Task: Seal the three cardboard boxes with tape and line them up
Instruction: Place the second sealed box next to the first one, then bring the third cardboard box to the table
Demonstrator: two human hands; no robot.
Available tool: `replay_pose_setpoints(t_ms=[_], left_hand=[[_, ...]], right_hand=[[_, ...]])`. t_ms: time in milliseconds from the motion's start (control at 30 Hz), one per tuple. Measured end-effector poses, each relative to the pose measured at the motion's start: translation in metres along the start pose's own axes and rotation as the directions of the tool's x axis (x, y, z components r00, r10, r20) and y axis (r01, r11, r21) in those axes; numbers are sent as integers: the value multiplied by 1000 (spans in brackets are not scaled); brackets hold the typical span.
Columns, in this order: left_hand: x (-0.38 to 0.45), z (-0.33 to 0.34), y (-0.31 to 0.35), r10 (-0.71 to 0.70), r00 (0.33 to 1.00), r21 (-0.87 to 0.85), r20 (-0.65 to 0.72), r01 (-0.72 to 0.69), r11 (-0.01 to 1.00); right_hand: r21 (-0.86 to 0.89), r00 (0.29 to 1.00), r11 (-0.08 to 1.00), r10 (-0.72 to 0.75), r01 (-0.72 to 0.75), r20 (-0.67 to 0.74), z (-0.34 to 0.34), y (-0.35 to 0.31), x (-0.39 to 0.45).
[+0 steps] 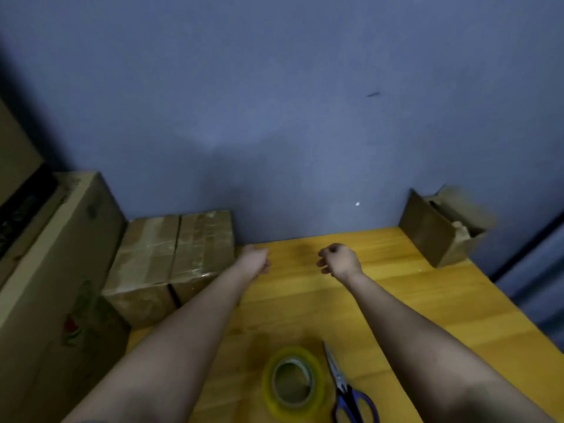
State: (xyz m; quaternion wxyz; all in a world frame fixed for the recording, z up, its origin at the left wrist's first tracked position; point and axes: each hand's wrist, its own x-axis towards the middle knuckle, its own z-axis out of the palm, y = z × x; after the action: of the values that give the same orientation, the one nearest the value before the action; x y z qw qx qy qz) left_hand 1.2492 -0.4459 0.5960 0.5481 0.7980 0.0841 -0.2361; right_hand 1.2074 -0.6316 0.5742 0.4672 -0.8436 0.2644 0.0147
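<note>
Head view looks down on a yellow wooden tabletop (pixel 412 303) set against a blue-grey wall (pixel 274 102). Both bare forearms reach out over it. Left hand (pixel 254 258) hovers at the far middle of the tabletop, just right of the taped boxes, its grip loosely curled with nothing in it. Right hand (pixel 340 260) is near it, a little to the right, its grip also curled in and holding nothing; the two hands stay apart.

Two taped cardboard boxes (pixel 171 254) stand side by side and touching at the far left, shiny tape across their tops. A third small cardboard box (pixel 439 233) stands at the far right corner against the wall, well apart from the pair, its top flaps up and open.

Near the person, between the forearms, a roll of clear yellowish tape (pixel 293 381) lies flat. Blue-handled scissors (pixel 345 389) lie just right of it, blades pointing away. A large carton (pixel 55 270) stands at the left edge.
</note>
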Motion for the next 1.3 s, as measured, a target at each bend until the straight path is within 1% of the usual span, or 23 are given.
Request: replay_pose_setpoints(t_ms=[133,167,200,300,367,433,533,633,700,767,833,900,967,1100,1167,1233,1300], left_hand=[[-5,56,40,72,993,79,97,-80,994],[-4,60,44,84,990,98,111,-95,991],[-5,89,56,96,987,107,132,-111,988],[-1,128,71,140,978,117,153,-158,981],[3,184,86,167,976,117,142,-184,976],[5,237,99,175,977,96,124,-188,978],[13,310,112,157,983,115,94,-167,979],[18,374,128,124,991,109,55,-129,986],[20,402,138,118,991,113,59,-124,986],[23,426,148,111,991,145,71,-121,982],[27,442,157,135,986,147,96,-148,978],[33,453,165,156,980,135,127,-173,976],[39,462,171,194,969,137,153,-215,967],[50,476,174,207,958,151,200,-239,959],[59,482,172,194,959,160,209,-229,960],[70,487,170,161,965,158,206,-196,968],[79,493,169,124,971,148,205,-156,977]], right_hand=[[32,995,999,18,-15,-103,-59,26,13],[31,993,999,19,-16,-118,-64,29,16],[26,990,999,25,-21,-140,-88,44,23],[-46,980,999,5,-14,-201,-119,64,36],[-80,969,997,-11,-9,-247,-162,94,55],[-150,959,989,-31,-12,-283,-204,123,75],[-265,946,964,-90,4,-312,-257,156,97],[-312,922,950,-147,30,-359,-308,182,121],[-300,891,954,-160,28,-425,-334,191,133],[-231,855,972,-156,43,-495,-358,198,146],[-144,819,989,-107,30,-564,-377,202,160],[-76,805,997,-28,-22,-592,-390,205,174],[-56,833,994,51,-98,-551,-398,209,188],[-58,923,982,151,-182,-353,-402,218,210],[-24,943,981,179,-193,-279,-400,223,220],[51,955,978,209,-203,-210,-396,226,227],[75,962,977,210,-199,-175,-394,229,235]])
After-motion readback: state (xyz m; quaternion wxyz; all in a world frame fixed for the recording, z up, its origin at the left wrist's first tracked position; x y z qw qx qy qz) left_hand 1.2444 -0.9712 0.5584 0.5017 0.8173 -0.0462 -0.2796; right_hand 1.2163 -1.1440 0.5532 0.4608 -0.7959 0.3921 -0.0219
